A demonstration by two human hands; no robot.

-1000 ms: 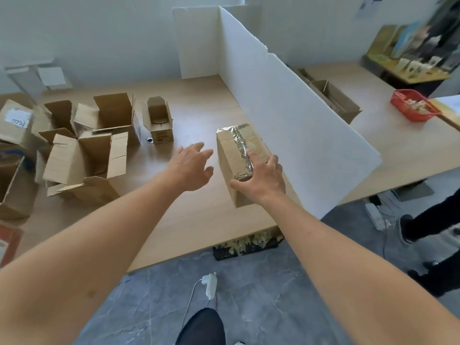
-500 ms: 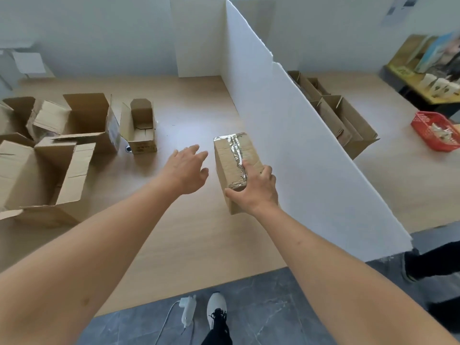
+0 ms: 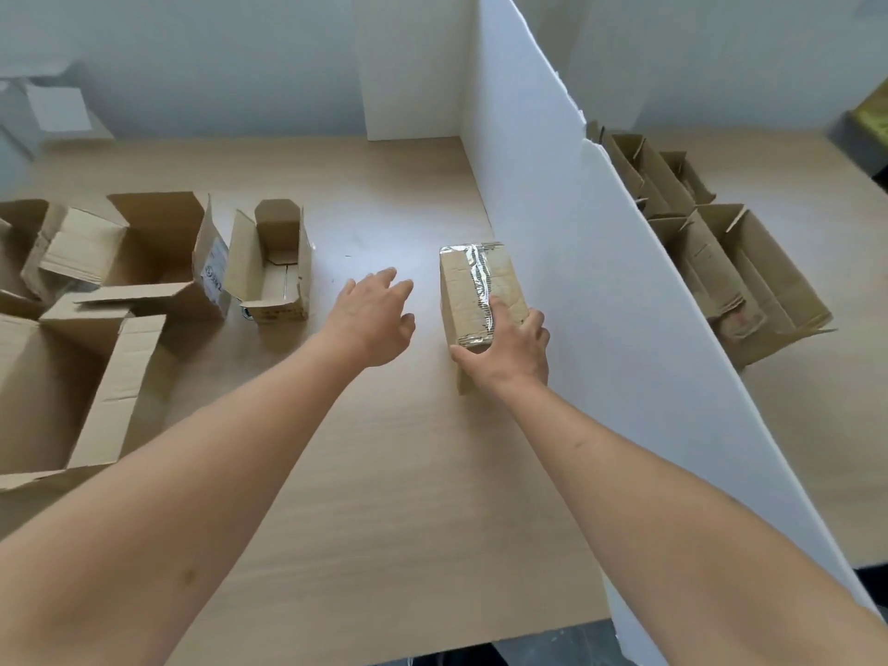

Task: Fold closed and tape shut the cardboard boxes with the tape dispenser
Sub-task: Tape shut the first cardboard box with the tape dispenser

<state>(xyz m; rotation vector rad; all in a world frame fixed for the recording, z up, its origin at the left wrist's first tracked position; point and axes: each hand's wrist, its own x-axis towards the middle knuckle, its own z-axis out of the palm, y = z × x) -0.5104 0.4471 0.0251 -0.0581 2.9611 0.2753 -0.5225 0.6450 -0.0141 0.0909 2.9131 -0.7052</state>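
Note:
A small closed cardboard box [image 3: 499, 274] with a strip of clear tape along its top seam stands on the wooden table [image 3: 394, 473], close to the white divider. My right hand [image 3: 509, 348] grips its near end, fingers over the top and thumb at the left corner. Just left of the box, my left hand [image 3: 375, 317] hovers with relaxed fingers and holds nothing. A small open box [image 3: 271, 266] stands further left. No tape dispenser is in view.
Several larger open cardboard boxes [image 3: 110, 262] crowd the table's left side. A tall white foam divider [image 3: 576, 290] runs diagonally on the right, with more open boxes [image 3: 735, 271] behind it. The table's front edge is near my body.
The camera has moved forward and tilted over the table. My right hand keeps its grip on the taped box, which stays by the divider. My left hand stays open beside it.

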